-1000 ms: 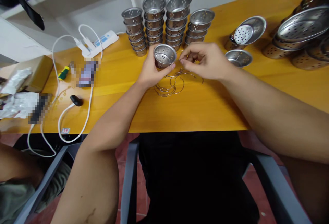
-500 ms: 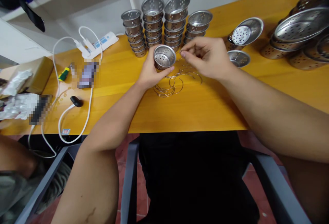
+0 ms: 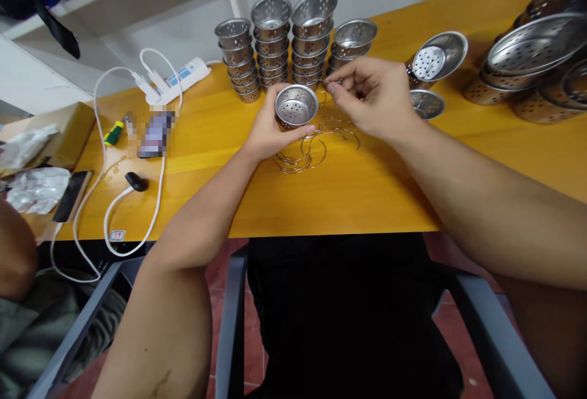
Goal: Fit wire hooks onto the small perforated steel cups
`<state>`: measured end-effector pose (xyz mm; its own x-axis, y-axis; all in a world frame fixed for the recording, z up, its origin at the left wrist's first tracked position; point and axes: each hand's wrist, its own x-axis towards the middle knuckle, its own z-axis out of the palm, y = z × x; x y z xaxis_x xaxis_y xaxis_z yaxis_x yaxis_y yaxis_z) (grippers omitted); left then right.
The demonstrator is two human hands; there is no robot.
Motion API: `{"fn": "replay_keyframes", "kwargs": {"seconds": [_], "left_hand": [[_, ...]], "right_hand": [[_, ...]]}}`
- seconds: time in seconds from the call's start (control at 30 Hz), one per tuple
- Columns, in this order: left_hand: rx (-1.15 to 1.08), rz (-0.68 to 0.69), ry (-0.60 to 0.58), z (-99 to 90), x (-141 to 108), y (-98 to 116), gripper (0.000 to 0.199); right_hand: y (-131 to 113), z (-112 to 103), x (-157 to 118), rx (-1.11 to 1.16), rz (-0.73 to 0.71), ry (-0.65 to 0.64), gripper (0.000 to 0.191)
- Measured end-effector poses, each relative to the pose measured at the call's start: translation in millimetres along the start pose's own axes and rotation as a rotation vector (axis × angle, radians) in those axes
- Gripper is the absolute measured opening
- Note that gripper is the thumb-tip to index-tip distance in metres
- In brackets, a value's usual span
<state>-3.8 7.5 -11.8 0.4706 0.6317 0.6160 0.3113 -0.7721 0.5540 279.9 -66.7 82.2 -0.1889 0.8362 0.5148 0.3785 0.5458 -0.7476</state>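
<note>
My left hand (image 3: 270, 130) is closed around a small perforated metal cup (image 3: 297, 106), whose open top faces up toward me. To its right, my right hand (image 3: 373, 96) pinches a thin curved metal wire (image 3: 324, 97) between thumb and fingertips, beside the cup's rim. Much of that wire is hidden by the fingers. Below the hands, several loose curved wires (image 3: 300, 165) lie in a tangle on the wooden table (image 3: 330, 203). Stacks of similar perforated cups (image 3: 270, 26) rise just behind my hands.
To the right are a tipped perforated cup (image 3: 443, 57) and larger perforated containers (image 3: 534, 51). On the left lie a white power strip (image 3: 188, 78), a phone (image 3: 156, 135), a green-yellow screwdriver (image 3: 114, 134) and white cables. Another person's arm (image 3: 16, 249) shows at far left.
My left hand has tipped and shifted the cup slightly right and down. My right hand, still pinching the wire, has moved a little up. The other person's arm at left has shifted.
</note>
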Motion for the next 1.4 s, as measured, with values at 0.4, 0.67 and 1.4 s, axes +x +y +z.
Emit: {"fn": "replay_keyframes", "kwargs": {"seconds": [0.4, 0.67, 1.4], "left_hand": [[0.048, 0.065, 0.017, -9.3, 4, -6, 0.102], [-0.026, 0.04, 0.022, -2.5, 3, -8, 0.09], [-0.109, 0.002, 0.0, -2.2, 3, -14, 0.101]], "right_hand": [[-13, 0, 1, 0.048, 0.039, 0.018, 0.05], [-9, 1, 1, 0.08, 0.02, 0.02, 0.043], [-10, -2, -1, 0.027, 0.022, 0.027, 0.034]]}}
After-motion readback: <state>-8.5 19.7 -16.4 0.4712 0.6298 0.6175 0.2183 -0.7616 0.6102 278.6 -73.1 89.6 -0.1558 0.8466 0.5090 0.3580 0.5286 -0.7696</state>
